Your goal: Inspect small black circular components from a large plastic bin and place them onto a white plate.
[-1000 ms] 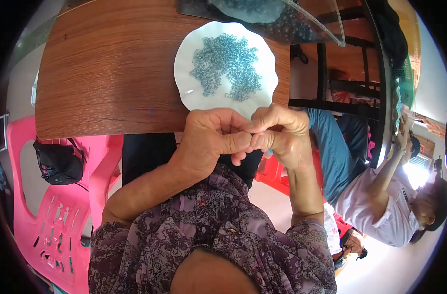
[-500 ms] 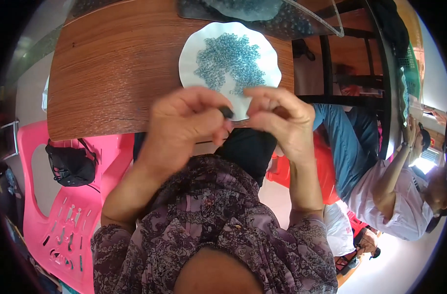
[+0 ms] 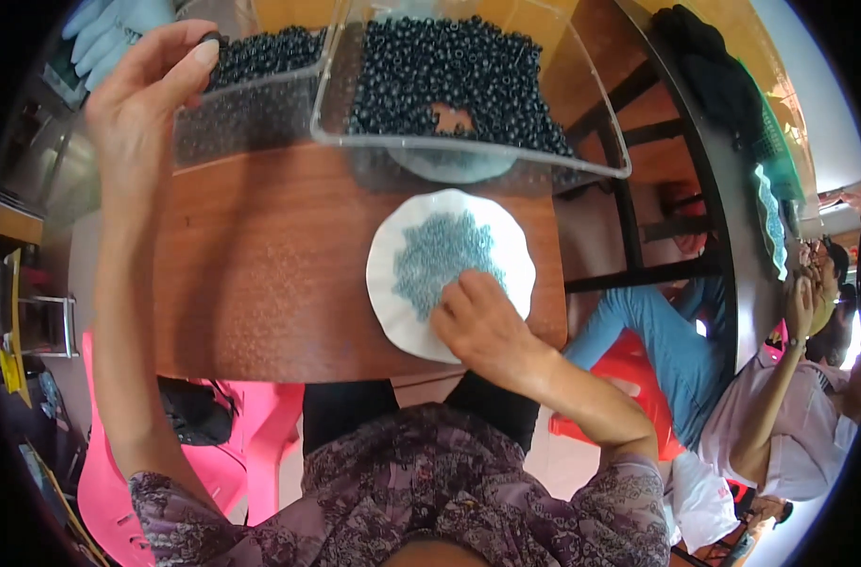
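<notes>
At the upper left, my raised left hand [image 3: 137,99] pinches a small black round piece [image 3: 211,37] between thumb and finger. It is beside the left clear plastic bin [image 3: 246,121], which holds many similar small black pieces [image 3: 272,52]. My right hand [image 3: 484,326] reaches down onto a white scalloped plate [image 3: 391,321]. Its curled fingertips touch a spread of tiny bluish, see-through rings [image 3: 440,248]. Whether a ring is between those fingers is hidden.
A larger clear bin [image 3: 473,144] of black pieces stands at the back of the wooden table [image 3: 260,274]. Pale blue gloves [image 3: 119,38] lie at the far left. A pink chair [image 3: 260,425] is left of my legs. To the right sits another person [image 3: 770,416].
My hands were together in front of the plate. The left has swung up and left with the black piece; the right has dropped onto the rings. The view has tilted toward the bins.
</notes>
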A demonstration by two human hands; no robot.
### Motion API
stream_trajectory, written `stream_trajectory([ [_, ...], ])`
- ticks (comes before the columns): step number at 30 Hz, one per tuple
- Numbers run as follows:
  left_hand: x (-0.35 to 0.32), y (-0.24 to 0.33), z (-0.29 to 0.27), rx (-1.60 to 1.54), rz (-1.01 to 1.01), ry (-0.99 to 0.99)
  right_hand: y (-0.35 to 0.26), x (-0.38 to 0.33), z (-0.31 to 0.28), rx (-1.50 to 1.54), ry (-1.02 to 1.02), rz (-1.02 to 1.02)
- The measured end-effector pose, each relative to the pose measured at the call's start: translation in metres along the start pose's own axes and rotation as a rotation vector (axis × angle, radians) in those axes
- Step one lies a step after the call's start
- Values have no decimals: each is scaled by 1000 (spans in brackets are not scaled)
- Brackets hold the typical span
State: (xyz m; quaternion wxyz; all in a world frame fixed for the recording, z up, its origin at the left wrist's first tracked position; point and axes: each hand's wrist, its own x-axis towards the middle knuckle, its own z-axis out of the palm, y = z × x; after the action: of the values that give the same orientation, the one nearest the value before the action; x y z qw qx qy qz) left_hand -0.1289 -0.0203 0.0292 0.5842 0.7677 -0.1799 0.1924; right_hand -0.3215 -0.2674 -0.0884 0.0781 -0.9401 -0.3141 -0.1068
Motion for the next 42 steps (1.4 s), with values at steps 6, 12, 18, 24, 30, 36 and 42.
stream_trajectory([
  [6,86,-80,-7,478,-20,-136,3,10,-5,-57,-95,-42],
  [12,112,-99,18,972,44,-334,19,11,-12,88,-51,-3],
  [18,109,-69,73,953,867,-223,28,3,-11,307,31,117],
  [24,79,-33,176,689,669,-827,31,-1,-9,478,293,204],
  [30,65,-78,237,698,473,-1027,35,-10,-9,529,384,188],
  [36,48,-91,261,808,430,-1004,36,-20,-6,579,445,211],
  [42,34,-96,262,899,650,-955,30,-18,-10,634,449,203],
])
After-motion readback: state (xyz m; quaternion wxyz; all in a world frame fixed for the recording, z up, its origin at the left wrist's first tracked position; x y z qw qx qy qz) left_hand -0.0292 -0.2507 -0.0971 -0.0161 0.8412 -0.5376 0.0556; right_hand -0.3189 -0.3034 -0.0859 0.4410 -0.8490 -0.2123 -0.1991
